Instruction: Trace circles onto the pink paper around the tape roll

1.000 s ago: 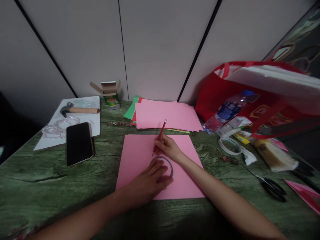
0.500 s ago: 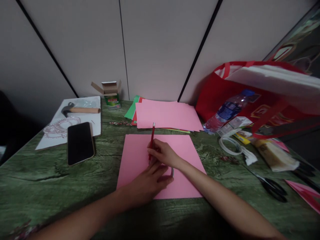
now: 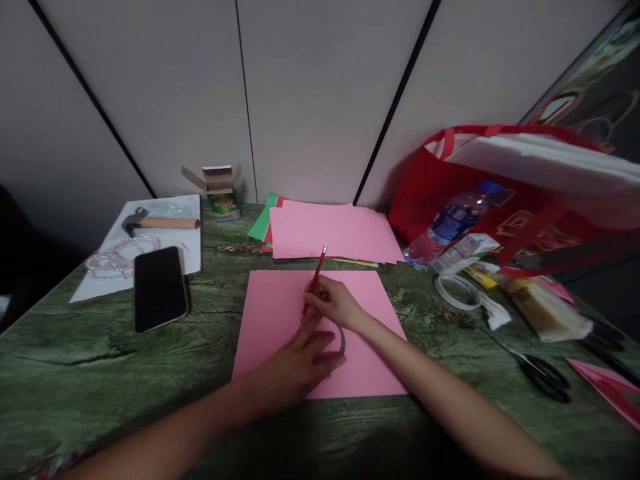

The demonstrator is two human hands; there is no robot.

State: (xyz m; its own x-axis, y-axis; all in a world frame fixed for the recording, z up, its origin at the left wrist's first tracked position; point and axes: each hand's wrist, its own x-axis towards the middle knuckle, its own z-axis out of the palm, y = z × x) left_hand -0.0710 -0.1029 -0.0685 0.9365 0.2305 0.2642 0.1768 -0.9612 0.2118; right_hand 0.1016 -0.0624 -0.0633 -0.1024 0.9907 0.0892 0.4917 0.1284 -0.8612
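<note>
A red pencil (image 3: 319, 269) with a pale eraser end leans to the right in my right hand (image 3: 336, 303), whose fingers are closed round it. Its lower end meets the pink paper (image 3: 273, 300) near my left fingertips. My left hand (image 3: 303, 360) holds a thin greyish ring (image 3: 343, 340) down on the sheet, fingers stretched over it and thumb at its near right side. Most of the ring is hidden under both hands, so I cannot tell exactly what kind it is.
Pink sheets (image 3: 330, 230) lie behind over green and red ones. To the left are a phone (image 3: 159, 290), a hammer (image 3: 165, 223) and an open box (image 3: 223, 200). Rightward stand a bottle (image 3: 453, 220) and red bag (image 3: 415, 193), with tape (image 3: 457, 293) and scissors (image 3: 543, 377) nearer.
The pencil's top has swung to the right, from nearly upright to leaning. My right hand has shifted slightly right; my left hand stays almost where it was on the ring.
</note>
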